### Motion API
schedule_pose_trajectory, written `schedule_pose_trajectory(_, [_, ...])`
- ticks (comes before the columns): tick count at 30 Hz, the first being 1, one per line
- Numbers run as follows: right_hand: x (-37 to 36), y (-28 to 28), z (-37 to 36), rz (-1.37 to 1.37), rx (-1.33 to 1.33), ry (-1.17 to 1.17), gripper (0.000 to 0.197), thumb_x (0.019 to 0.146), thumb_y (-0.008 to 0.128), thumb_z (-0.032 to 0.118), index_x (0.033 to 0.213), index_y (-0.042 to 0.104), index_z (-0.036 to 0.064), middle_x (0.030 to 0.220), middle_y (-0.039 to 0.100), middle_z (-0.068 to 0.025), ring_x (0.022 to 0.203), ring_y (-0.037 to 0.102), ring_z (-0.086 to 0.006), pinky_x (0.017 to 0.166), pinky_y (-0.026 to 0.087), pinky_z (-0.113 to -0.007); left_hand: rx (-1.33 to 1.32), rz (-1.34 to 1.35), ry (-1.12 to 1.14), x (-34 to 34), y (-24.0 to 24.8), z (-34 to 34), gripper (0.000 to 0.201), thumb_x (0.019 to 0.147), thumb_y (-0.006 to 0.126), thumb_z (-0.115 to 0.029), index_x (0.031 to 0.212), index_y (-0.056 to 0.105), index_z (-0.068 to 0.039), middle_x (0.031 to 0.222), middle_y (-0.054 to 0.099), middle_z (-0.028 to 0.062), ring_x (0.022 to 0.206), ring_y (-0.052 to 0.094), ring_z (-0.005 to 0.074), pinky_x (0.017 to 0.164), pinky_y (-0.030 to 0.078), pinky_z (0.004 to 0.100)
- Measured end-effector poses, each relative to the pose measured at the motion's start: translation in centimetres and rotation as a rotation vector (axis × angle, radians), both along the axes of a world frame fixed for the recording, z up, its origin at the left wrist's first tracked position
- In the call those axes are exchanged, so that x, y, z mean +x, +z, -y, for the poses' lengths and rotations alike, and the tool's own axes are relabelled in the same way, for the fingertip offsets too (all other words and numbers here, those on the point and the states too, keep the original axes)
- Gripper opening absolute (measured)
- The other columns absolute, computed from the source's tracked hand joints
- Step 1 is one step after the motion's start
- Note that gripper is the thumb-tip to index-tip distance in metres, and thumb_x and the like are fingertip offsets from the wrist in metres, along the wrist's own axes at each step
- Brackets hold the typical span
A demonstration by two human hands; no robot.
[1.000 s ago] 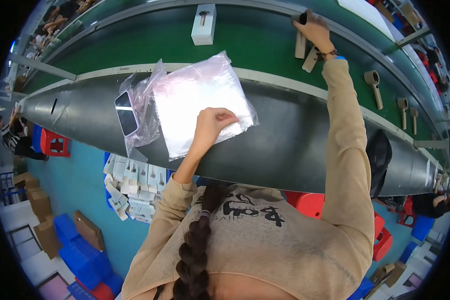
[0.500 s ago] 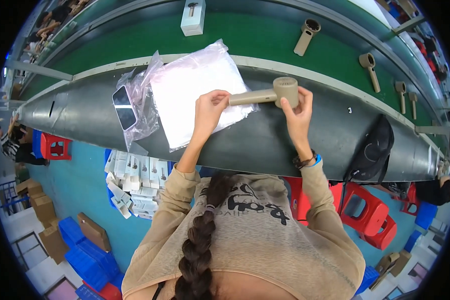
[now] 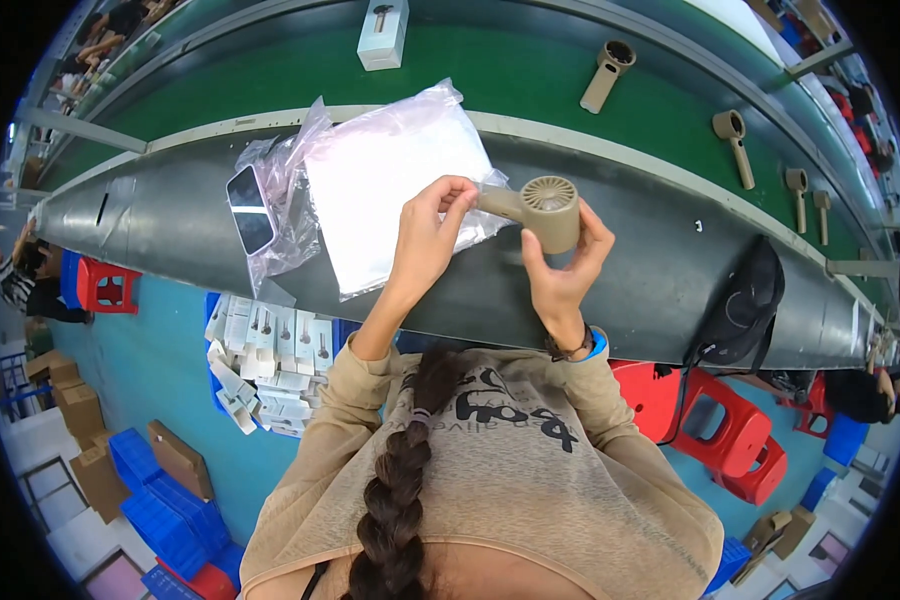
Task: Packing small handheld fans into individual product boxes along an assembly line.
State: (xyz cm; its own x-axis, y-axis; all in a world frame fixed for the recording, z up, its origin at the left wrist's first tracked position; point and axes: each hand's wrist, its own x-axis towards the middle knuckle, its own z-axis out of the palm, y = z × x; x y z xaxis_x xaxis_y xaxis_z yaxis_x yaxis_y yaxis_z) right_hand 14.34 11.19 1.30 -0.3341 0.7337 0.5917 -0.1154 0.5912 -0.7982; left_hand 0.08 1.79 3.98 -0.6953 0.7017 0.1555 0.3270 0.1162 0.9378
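Note:
A khaki handheld fan (image 3: 550, 222) is held in both hands above the dark grey worktop (image 3: 490, 290). Its round head has a radial grille tilted up toward me. The thumb and fingertips of my left hand (image 3: 430, 235) pinch the handle's end, partly covering it. Thumb and fingers of my right hand (image 3: 570, 268) grip the head from its near and right sides. Under and left of the fan lies a stack of clear, whitish plastic bags (image 3: 395, 190). A phone (image 3: 251, 212) rests on crumpled plastic film (image 3: 292, 235) beside the stack.
Beyond the worktop runs a green belt (image 3: 490, 60) carrying several khaki fans (image 3: 607, 76) and a white box (image 3: 382, 38). A black bag (image 3: 738, 310) lies at right. A blue crate of small white boxes (image 3: 275, 350) stands below left; red stools (image 3: 732, 425) are at lower right.
The fan's head has come nearer to me and tipped, so more of its grille shows. My right hand has moved nearer and left with it; my left hand keeps its pinch.

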Motion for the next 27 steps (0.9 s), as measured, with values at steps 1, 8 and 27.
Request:
schedule_pose_trajectory(1, [-0.5, 0.2, 0.1, -0.073, 0.030, 0.002, 0.068, 0.066, 0.081, 0.007, 0.122, 0.044, 0.0014, 0.118, 0.054, -0.0179, 0.109, 0.056, -0.0292, 0.093, 0.045, -0.036, 0.060, 0.174, -0.069, 0.0, 0.6, -0.1, 0.013, 0.092, 0.058, -0.010, 0.095, 0.062, 0.002, 0.085, 0.065, 0.0075, 0.073, 0.060, 0.0121, 0.069, 0.048, 0.0268])
schedule_pose_trajectory(8, [-0.4, 5.3, -1.0, 0.297, 0.453, 0.192, 0.062, 0.057, 0.085, 0.009, 0.113, 0.060, 0.0090, 0.117, 0.054, -0.0140, 0.093, 0.055, -0.0277, 0.074, 0.047, -0.036, 0.239, 0.362, -0.171, -0.4, 5.1, 0.9, 0.013, 0.092, 0.057, -0.009, 0.098, 0.060, 0.003, 0.086, 0.063, 0.0058, 0.078, 0.057, 0.0096, 0.072, 0.047, 0.0266])
schedule_pose_trajectory(27, [-4.5, 9.6, -10.4, 0.586, 0.204, 1.104, 0.013, 0.086, 0.065, 0.013, 0.086, 0.059, 0.0013, 0.094, 0.055, -0.0068, 0.089, 0.053, -0.0186, 0.080, 0.043, -0.029, -0.105, -0.314, -0.114, -4.6, 2.3, -2.9, 0.013, 0.089, 0.057, -0.010, 0.095, 0.058, 0.001, 0.088, 0.064, 0.0155, 0.077, 0.062, 0.0293, 0.068, 0.048, 0.0371])
